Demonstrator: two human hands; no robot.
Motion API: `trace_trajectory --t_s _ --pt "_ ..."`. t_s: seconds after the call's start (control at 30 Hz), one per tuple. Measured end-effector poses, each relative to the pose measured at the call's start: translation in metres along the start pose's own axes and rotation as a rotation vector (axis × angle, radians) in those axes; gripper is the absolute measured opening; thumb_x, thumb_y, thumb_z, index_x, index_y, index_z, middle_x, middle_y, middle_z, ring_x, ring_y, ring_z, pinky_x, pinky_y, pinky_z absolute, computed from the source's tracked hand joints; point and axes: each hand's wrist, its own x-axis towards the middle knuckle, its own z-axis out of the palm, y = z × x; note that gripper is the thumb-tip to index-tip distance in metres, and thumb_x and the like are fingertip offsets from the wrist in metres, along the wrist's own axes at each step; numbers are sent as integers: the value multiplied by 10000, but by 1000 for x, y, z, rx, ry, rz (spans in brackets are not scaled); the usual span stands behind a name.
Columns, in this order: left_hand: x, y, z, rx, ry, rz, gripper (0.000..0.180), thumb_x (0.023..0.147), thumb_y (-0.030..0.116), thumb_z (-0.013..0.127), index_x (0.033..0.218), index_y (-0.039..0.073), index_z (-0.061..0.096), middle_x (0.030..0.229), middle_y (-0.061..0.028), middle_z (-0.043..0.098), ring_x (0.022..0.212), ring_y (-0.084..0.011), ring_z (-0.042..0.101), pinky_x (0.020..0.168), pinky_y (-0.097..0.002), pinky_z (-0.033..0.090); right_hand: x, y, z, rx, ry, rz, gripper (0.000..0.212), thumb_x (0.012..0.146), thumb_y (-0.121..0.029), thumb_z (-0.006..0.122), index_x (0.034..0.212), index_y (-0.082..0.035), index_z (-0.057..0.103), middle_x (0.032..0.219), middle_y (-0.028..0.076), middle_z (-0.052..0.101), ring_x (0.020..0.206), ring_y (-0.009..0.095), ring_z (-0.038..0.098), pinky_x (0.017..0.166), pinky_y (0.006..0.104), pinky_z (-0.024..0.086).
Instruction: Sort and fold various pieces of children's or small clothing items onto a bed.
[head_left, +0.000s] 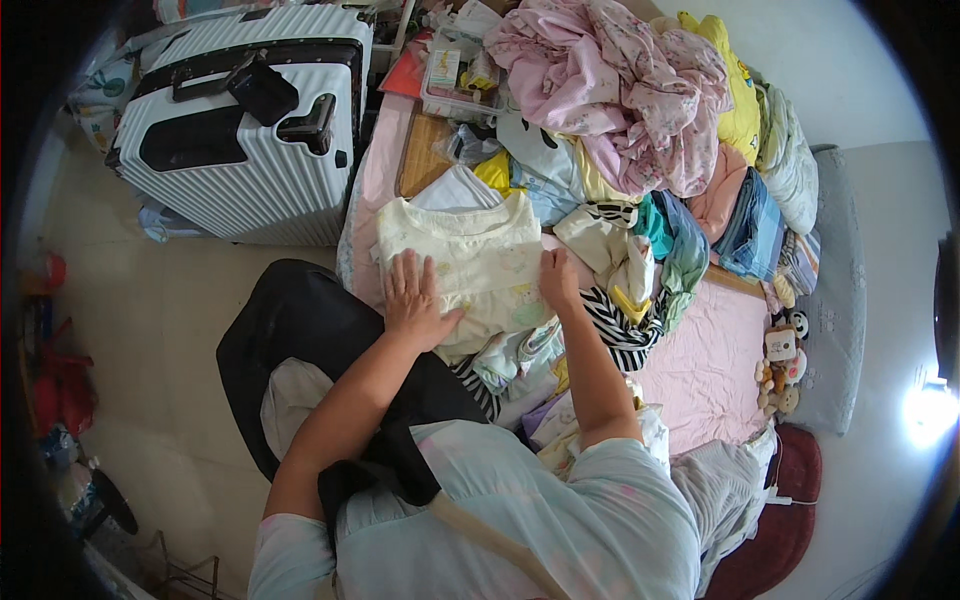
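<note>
A pale yellow shirt [475, 262] with faint printed figures lies spread out before me, its neckline facing away. My left hand [412, 305] rests flat on its left side, fingers stretched out. At the shirt's right edge, my right hand [559, 280] is closed, its fingers pinching the fabric. Just beyond the neckline sits a white cloth [456, 188]. Close to my right hand are a cream garment [605, 250] and a black-and-white striped one [622, 340]. More crumpled clothes [520, 355] lie under and in front of the shirt's near edge.
A white ribbed suitcase [300, 165] stands on the floor at left. Pink floral bedding [610, 80] is heaped at the back, near a clear plastic box [460, 75]. Folded blue clothes [750, 230] and small plush toys [780, 370] are at right. A black chair [290, 310] is beside me.
</note>
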Motion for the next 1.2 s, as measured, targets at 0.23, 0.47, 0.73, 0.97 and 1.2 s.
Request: trace_trajectory --t_s 0.23,0.47,0.73,0.97,1.2 --pt "1 1 0 -1 52 99 918 723 441 668 1381 -20 224 1446 -279 139 1353 -426 94 1089 -524 89 3 18 -2 166 -61 69 351 881 -313 502 911 23 598 825 211 627 759 315 616 681 385 468" --pt "1 7 0 49 52 366 787 755 322 610 1374 -18 263 1448 -227 188 1352 -387 141 1095 -506 121 39 7 -5 510 -218 240 444 902 -379 475 961 49 580 764 99 616 646 164 562 619 292 458" --pt "2 1 12 66 -231 190 804 806 511 524 1441 149 190 1508 -149 72 1387 -353 36 1074 -582 43 36 -20 2 -156 -30 -80 465 928 -391 356 958 21 569 910 278 612 880 447 578 774 499 443" --pt "4 2 7 82 -246 117 846 787 563 522 1444 154 181 1504 -159 70 1382 -374 24 1057 -611 22 20 -36 5 -370 -58 124 381 929 -359 357 973 -32 547 970 245 619 937 406 585 786 488 447" --pt "4 -1 10 -12 -19 95 788 777 493 581 1390 96 281 1461 -208 168 1349 -417 118 1060 -576 91 4 -49 -5 -305 98 -54 412 877 -323 489 1189 -54 470 1268 224 463 1133 393 472 916 481 381"
